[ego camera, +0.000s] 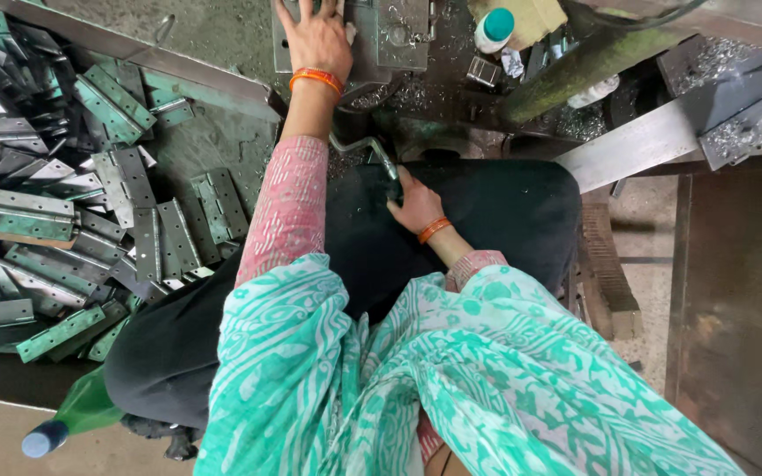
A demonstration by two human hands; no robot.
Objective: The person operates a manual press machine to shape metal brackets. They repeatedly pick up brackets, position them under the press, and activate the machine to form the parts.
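Pressing left hand [315, 37] flat, fingers spread, on grey metal plate [282, 44]; right hand [416, 204] clenched around bent steel crank handle [372, 152]. Advise steady cranking, fingers clear of tooling.

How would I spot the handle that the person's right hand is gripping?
Start at the dark lap in the middle. Just above it, the right hand closes on a bent metal crank handle. Unlike the flat hinges piled at the left, it is a thin rod with kinks.

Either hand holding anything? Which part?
Right hand grips the bent metal crank handle at its lower dark end. Left hand lies flat on a metal plate.
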